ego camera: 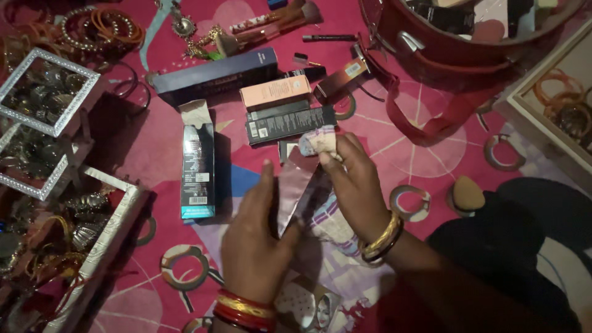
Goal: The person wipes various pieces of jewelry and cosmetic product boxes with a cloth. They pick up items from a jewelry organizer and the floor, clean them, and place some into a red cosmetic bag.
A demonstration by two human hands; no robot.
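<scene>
My left hand point(256, 237) holds a flat shiny silver-pink packet point(295, 191) upright, thumb on its near edge. My right hand point(356, 185) pinches a bunched corner of pale patterned cloth point(319, 142) against the top of that packet. More of the cloth point(333, 225) hangs down under my right wrist. Red and gold bangles ring my left wrist, a gold bangle my right. A tall teal-and-black cosmetics box point(198, 165) stands open-flapped just left of my hands.
Dark, peach and navy cosmetic boxes point(275, 92) lie beyond my hands on the pink patterned sheet point(419, 123). Glass-lidded bangle cases point(46, 92) fill the left side. A red round vanity case point(444, 46) sits top right. A makeup sponge point(465, 196) and loose bangles point(410, 202) lie at the right.
</scene>
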